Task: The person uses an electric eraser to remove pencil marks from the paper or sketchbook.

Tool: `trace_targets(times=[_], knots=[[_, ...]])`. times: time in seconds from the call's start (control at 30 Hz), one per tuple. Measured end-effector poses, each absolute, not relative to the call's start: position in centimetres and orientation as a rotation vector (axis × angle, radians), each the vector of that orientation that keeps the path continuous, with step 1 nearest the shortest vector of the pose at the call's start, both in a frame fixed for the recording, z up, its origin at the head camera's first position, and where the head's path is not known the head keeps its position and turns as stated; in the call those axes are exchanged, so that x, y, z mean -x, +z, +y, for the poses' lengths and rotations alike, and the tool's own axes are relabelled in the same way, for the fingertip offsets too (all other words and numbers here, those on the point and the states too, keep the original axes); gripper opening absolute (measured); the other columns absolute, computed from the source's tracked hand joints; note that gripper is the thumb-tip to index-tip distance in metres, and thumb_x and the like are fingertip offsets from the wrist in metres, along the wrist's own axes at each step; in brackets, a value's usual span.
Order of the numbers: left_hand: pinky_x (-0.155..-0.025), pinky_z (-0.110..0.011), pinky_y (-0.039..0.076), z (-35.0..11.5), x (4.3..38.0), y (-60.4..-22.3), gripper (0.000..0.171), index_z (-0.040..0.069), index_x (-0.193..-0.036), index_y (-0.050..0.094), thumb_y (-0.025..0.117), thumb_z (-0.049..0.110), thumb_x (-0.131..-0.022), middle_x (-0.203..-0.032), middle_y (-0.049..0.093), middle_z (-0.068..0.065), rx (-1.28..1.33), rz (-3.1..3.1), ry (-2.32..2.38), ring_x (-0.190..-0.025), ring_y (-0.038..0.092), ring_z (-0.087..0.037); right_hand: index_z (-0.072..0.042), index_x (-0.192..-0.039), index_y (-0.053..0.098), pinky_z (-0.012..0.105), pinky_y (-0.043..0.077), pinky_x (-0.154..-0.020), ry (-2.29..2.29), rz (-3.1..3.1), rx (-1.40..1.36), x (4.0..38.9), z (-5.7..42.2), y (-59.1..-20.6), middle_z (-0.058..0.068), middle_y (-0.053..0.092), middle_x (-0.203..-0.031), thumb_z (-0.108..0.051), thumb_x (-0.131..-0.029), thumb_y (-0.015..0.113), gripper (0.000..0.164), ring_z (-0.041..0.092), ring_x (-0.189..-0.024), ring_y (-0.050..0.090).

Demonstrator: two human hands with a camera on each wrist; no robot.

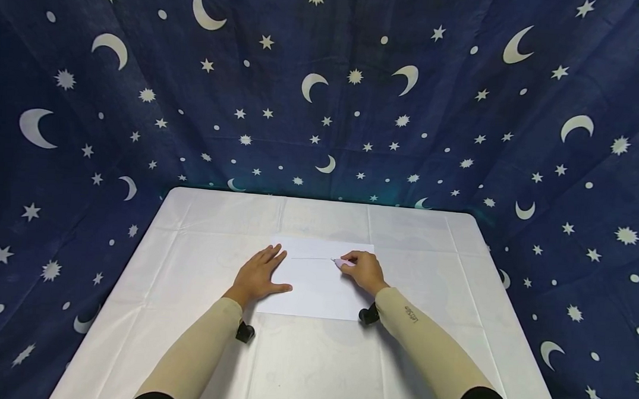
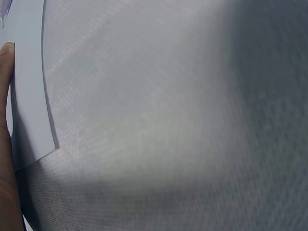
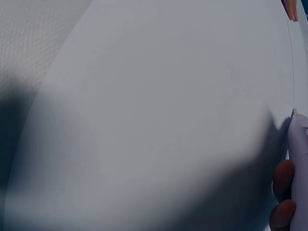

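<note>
A white sheet of paper (image 1: 310,291) lies flat on the table. My left hand (image 1: 259,275) rests on its left edge with fingers spread and the thumb pointing right. Near the paper's upper right, my right hand (image 1: 367,272) pinches a pale purple utility knife (image 3: 299,149). Its narrow tip touches the sheet at the right end of a thin dark line (image 1: 311,258), which runs leftward to near the left fingertips. Whether that line is a cut or a mark I cannot tell. In the left wrist view, the left thumb (image 2: 6,62) lies along the paper.
A white cloth with fold creases covers the table (image 1: 317,366). Behind and at both sides hangs a dark blue curtain (image 1: 282,61) with moons and stars. Each wrist carries a small black camera, such as the left one (image 1: 245,332).
</note>
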State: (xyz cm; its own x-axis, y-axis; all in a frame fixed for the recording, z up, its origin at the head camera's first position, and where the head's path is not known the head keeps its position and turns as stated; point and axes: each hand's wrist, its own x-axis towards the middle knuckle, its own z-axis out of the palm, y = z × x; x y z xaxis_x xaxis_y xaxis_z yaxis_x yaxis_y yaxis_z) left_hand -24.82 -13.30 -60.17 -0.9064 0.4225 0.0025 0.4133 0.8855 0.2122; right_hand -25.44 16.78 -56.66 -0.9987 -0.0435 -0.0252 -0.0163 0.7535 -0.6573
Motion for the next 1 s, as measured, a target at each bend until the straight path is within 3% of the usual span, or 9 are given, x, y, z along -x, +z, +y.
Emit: trace_targets(times=[1.0], knots=[[-0.109, -0.034, 0.007, -13.2, 24.7, -59.8, 0.100, 0.025, -0.144, 0.021, 0.040, 0.083, -0.065, -0.149, 0.012, 0.004, -0.646, 2.982, 0.309, -0.135, 0.007, -0.016, -0.016, -0.092, 0.072, 0.031, 0.045, -0.075, -1.086, 2.900, 0.046, 25.6, 16.5, -56.7, -0.003, 0.065, -0.087, -0.023, -0.073, 0.074, 0.020, 0.014, -0.080, 0.055]])
